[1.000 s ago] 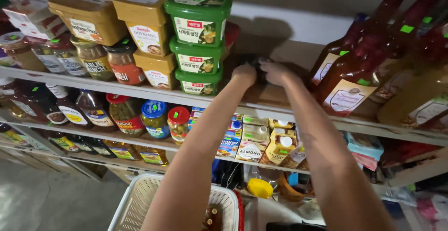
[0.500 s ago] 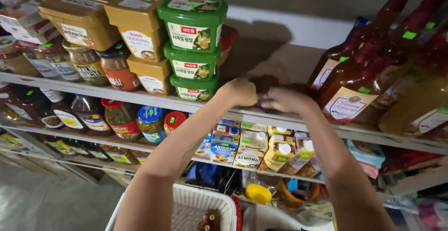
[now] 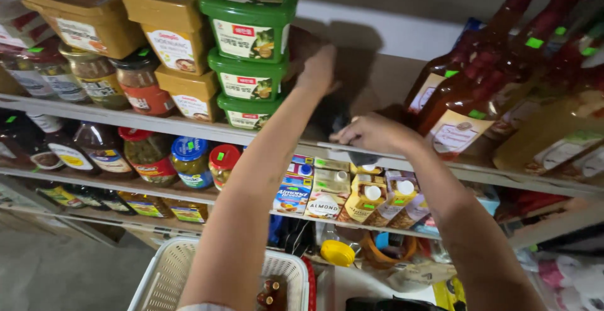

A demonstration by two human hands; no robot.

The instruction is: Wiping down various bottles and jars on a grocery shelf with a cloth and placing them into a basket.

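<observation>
At the centre of the frame, a dark item [image 3: 336,119] on the shelf [image 3: 189,128], just right of the stacked green tubs [image 3: 250,53], is reached by the left hand [image 3: 318,69] above and the right hand [image 3: 371,132], whose fingers cannot be told apart or closed.

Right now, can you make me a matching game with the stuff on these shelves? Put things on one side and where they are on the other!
Things:
1. green tubs
2. tall brown bottles
3. small cartons
4. white basket

Places:
A. bottom of the picture, under the arms
B. right side of the top shelf
C. stacked three high, beside the left hand
D. shelf below the right hand

Pairs: 1-C, 2-B, 3-D, 4-A
</observation>
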